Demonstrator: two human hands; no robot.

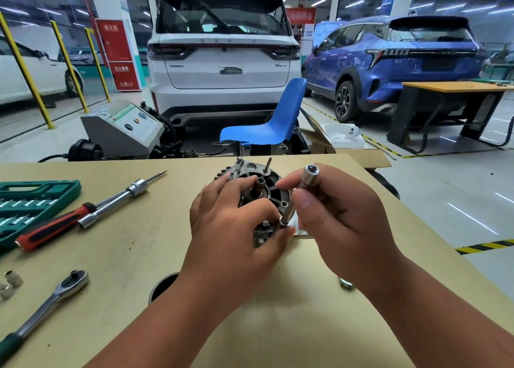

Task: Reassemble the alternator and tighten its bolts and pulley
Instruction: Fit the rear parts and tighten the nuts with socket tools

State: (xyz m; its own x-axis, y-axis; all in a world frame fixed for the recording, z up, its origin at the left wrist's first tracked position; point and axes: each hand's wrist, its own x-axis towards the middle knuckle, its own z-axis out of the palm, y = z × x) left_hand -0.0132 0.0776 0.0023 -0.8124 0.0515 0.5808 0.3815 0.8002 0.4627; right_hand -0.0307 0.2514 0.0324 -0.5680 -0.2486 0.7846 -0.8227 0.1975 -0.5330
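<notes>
Alternator (261,192) sat shaft-up at mid table (139,242). Left hand (233,223) curled over its near rim, gripping the housing. Right hand (339,223) pinched a long socket (307,177) between thumb and fingers, tilted, with its lower end at the near-right housing edge; any bolt beneath was hidden. Risk: driven at that tilt, the socket could slip or cross-thread, and with the far through bolts (240,164) standing proud, tightening one side first might cock the housing.

White SUV (222,61) behind blue chair (281,117); blue car (389,61) right; grey machine (122,131) left.
</notes>
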